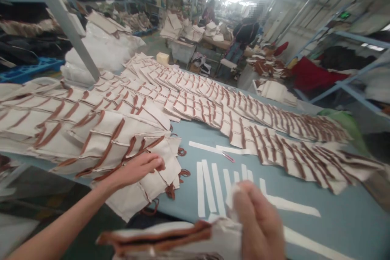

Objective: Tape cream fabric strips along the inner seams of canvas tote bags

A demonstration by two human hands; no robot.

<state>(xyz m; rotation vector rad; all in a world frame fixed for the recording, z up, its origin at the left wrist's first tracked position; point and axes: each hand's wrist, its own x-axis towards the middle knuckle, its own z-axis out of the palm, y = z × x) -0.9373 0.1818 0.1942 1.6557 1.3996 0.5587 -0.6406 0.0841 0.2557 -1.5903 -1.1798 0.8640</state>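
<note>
My left hand (140, 168) reaches out to the nearest cream canvas bag (158, 170) with brown handles, fingers curled on its edge at the front of an overlapping row. My right hand (258, 219), blurred and close to the camera, is closed on another cream bag with brown straps (170, 237) held low in front of me. Long rows of the same bags (213, 109) lie shingled across the blue table (344, 219).
White strips (210, 189) lie in a row on the table near my right hand, with a small red-handled tool (228, 157) beside them. A grey post (65, 22) stands at left. A person (243, 34) works at a far table with more stacks. Shelving stands at right.
</note>
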